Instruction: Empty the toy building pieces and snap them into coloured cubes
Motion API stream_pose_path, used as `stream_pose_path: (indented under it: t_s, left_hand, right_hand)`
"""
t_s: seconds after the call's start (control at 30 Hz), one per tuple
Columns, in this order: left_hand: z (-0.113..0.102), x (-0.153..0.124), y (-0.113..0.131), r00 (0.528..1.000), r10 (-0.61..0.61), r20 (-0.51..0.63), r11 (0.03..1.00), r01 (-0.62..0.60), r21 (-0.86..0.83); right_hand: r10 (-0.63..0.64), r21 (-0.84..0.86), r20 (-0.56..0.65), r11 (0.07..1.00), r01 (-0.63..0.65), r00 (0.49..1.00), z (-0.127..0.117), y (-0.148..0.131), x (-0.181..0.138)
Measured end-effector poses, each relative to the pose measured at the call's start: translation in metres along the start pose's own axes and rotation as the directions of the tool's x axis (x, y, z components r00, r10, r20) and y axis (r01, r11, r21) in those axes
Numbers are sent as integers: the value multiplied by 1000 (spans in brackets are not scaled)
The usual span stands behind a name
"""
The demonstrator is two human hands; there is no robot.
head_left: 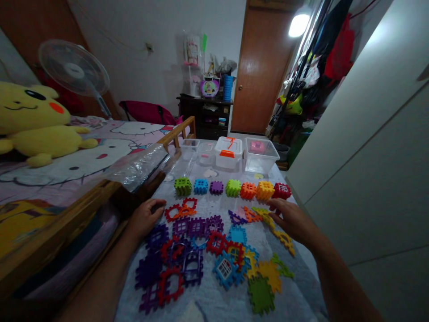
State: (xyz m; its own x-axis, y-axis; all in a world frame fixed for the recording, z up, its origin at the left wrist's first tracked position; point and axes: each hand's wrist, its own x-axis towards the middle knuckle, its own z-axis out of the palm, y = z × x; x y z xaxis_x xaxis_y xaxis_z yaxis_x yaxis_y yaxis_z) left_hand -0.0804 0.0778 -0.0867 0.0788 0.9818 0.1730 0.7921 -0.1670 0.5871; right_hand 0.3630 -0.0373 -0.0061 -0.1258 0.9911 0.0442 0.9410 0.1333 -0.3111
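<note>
A row of finished plastic cubes stands across the far part of the table: green (pixel 182 186), blue (pixel 200 185), purple (pixel 216 187), lime (pixel 233 188), orange (pixel 248 190), yellow-orange (pixel 264 190) and red (pixel 281 191). Several flat interlocking tiles (pixel 201 255) in purple, red, blue, yellow and green lie spread in front of them. My left hand (pixel 145 217) rests at the table's left side, fingers loosely curled, next to a red tile (pixel 174 212). Open and flat, my right hand (pixel 291 220) lies over yellow tiles (pixel 279 232) just below the red cube.
Clear plastic boxes (pixel 260 155) and a white box with an orange latch (pixel 228 153) stand at the table's far edge. A bed with a wooden frame (pixel 67 214), a yellow plush toy (pixel 36 123) and a fan (pixel 74 67) is on the left. White cabinet doors (pixel 368 156) close the right.
</note>
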Motion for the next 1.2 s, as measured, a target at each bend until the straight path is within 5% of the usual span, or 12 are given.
stream_pose_path:
  t_s: [0.33, 1.2]
  left_hand:
    - [1, 1, -3, 1000, 16, -12, 1000, -16, -10]
    - [2, 2, -8, 1000, 19, 17, 1000, -19, 6]
  right_hand:
    - [207, -67, 50, 977, -204, 977, 52, 24, 2]
    - [338, -41, -129, 938, -345, 932, 47, 43, -1]
